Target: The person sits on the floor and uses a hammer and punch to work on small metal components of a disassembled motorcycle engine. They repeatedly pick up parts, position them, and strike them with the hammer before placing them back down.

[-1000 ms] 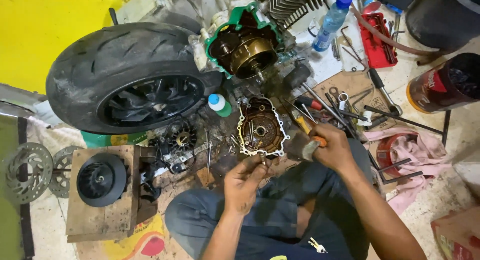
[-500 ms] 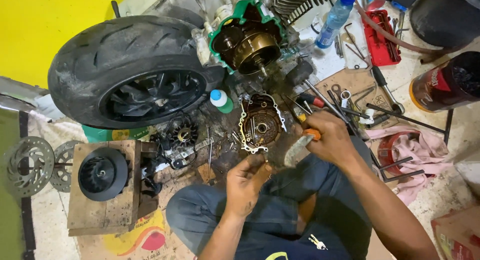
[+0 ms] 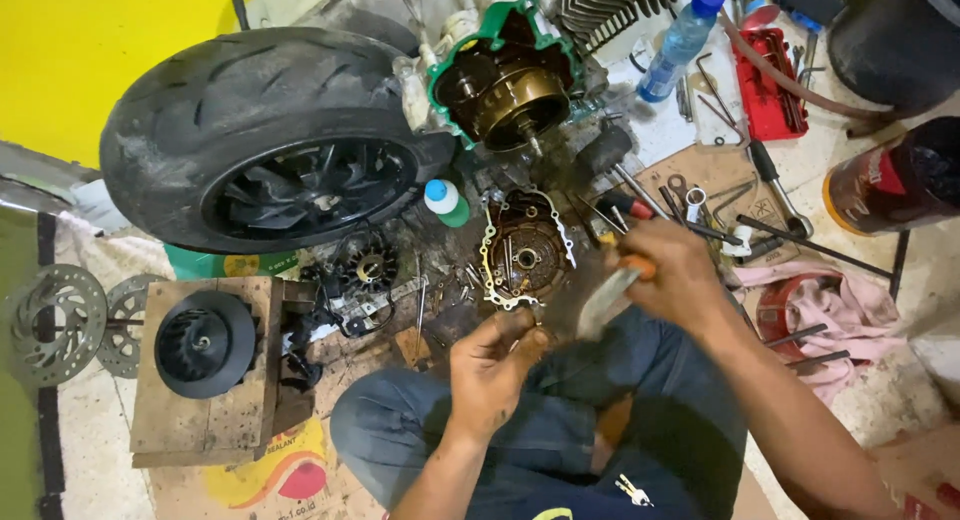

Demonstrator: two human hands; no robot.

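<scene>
Greasy floor spreads around the round engine cover. Just below it, my left hand pinches something too small to identify; right of it, my right hand grips an orange-handled tool. Beyond it lies a capped bottle.

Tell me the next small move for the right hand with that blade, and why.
Probably bring the scraper blade in the right hand onto the round engine cover. The blade hangs just right of the cover, clear of it, while the left hand sits at its near edge.
</scene>
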